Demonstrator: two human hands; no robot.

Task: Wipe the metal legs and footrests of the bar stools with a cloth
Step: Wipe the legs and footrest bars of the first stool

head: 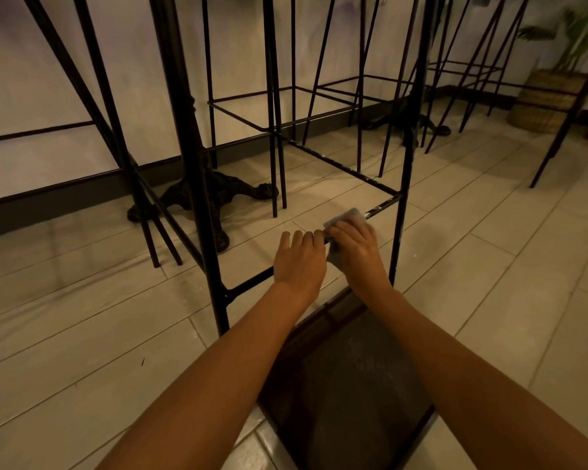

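— Where's the cloth (347,216)?
— On the near stool's front footrest (252,283), folded over the bar toward its right end, near the right leg (398,232), low above the floor (489,266).
— What has it?
— The right grip (357,247), fingers curled round cloth and bar together.
— And the left grip (299,256)?
— Close against the right one, fingers hooked over the bare bar.

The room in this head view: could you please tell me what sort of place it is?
Probably a bar or café: tall metal bar stools stand in a row, among cast-iron table bases, with a potted plant in a basket.
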